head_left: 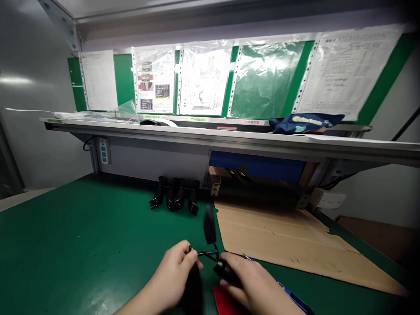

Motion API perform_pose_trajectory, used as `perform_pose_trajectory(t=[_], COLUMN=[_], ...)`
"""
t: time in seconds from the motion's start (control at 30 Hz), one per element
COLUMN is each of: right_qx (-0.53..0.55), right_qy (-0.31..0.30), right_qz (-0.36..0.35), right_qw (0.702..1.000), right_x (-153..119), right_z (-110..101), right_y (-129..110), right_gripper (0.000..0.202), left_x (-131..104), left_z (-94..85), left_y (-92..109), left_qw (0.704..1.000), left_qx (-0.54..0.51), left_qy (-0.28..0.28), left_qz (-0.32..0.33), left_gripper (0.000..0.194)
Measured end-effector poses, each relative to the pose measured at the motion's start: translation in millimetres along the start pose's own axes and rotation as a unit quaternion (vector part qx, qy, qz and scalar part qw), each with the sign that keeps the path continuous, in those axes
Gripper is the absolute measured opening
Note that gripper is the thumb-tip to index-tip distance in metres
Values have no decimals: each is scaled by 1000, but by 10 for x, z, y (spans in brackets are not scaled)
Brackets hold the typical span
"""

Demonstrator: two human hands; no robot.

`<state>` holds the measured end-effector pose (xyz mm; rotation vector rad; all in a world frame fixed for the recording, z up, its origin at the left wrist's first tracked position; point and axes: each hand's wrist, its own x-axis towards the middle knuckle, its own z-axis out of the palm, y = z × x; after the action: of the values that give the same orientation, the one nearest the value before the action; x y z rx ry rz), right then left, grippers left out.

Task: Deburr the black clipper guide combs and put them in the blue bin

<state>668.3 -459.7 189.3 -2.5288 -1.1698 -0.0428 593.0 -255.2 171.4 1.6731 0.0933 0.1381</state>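
Observation:
Just above the green table, my left hand [179, 267] pinches one thin end of a black piece with narrow branching rods. My right hand [246, 280] is closed around a dark, rounded handle-like part [226, 271] that meets those rods. A flat black paddle shape [209, 225], somewhat blurred, sticks up from the joint between my hands. Beneath my left hand hangs a long dark part [192, 288]; whether it belongs to the same piece I cannot tell. A red flat item [226, 302] lies below my right hand, and a blue tool-like object [292, 297] is partly hidden behind it.
Several black pronged parts [173, 194] stand in a row at the back of the green tabletop [98, 245]. Cardboard [295, 240] covers the right side, before a dark recess. Overhead runs a shelf [197, 133] with a dark blue pouch [305, 123] and papers in sleeves behind.

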Motion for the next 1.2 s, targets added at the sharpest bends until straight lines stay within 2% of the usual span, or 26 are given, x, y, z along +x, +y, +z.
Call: perform_pose_trajectory(t=[0.03, 0.1, 0.2, 0.23, 0.3, 0.37, 0.47, 0.53, 0.63, 0.67, 0.7, 0.73, 0.8, 0.87, 0.97, 1.03, 1.1, 1.17, 1.2], right_qx=[-19, -55, -64, -60, -66, -105, -194, -224, -162, -131, -111, -107, -128, -142, -108, -43, 5, -18, -54], right_qy=[-22, -36, -23, -17, 18, 85, 162, 128, -34, -81, -104, -100, -40, 31, 82, 103, 121, 154, 176], right_qz=[-10, -38, -77, -78, -64, -59, -135, -204, -245, -231, -198, -153, -53, 24, 83, 77, 22, -48, -78], right_qw=[1000, 997, 995, 995, 996, 989, 958, 944, 955, 961, 968, 977, 990, 989, 987, 991, 992, 987, 980], right_x=[38, 125, 239, 261, 274, 253, 203, 175, 143, 139, 141, 151, 195, 252, 308, 310, 290, 258, 241], right_z=[-25, -30, 4, 8, -5, -27, -10, 39, 71, 52, 16, -31, -126, -173, -85, 55, 216, 362, 420], right_y=[-73, -188, -237, -222, -171, -129, -158, -239, -362, -378, -374, -351, -270, -198, -200, -244, -263, -231, -201], right_gripper=[24, 29, 49, 52, 46, 36, 44, 43, 16, 16, 17, 18, 22, 22, 2, 13, 29, 43, 44], left_x=[25, 64, 92, 94, 88, 63, -11, -68, -120, -123, -118, -106, -67, -21, 30, 36, 14, -23, -40], left_z=[-97, -279, -477, -519, -574, -593, -576, -555, -531, -521, -505, -481, -408, -314, -192, -142, -102, -62, -44], left_y=[52, 141, 208, 213, 209, 212, 276, 355, 442, 444, 428, 395, 295, 185, 89, 85, 107, 126, 130], left_qw=[997, 990, 985, 984, 982, 980, 975, 968, 957, 957, 961, 967, 984, 996, 998, 992, 979, 963, 956], left_qx=[52, 79, 114, 127, 154, 182, 209, 210, 187, 175, 161, 146, 110, 66, -27, -113, -202, -269, -293], left_qy=[47, 104, 119, 114, 97, 66, -19, -87, -170, -184, -185, -172, -108, -27, 51, 57, 34, 4, -4], left_qz=[26, 42, 46, 45, 41, 41, 70, 106, 140, 138, 129, 115, 84, 58, 30, 19, 11, -4, -16], left_gripper=[39, 39, 44, 46, 45, 43, 38, 32, 23, 21, 21, 22, 26, 30, 32, 32, 31, 29, 30])
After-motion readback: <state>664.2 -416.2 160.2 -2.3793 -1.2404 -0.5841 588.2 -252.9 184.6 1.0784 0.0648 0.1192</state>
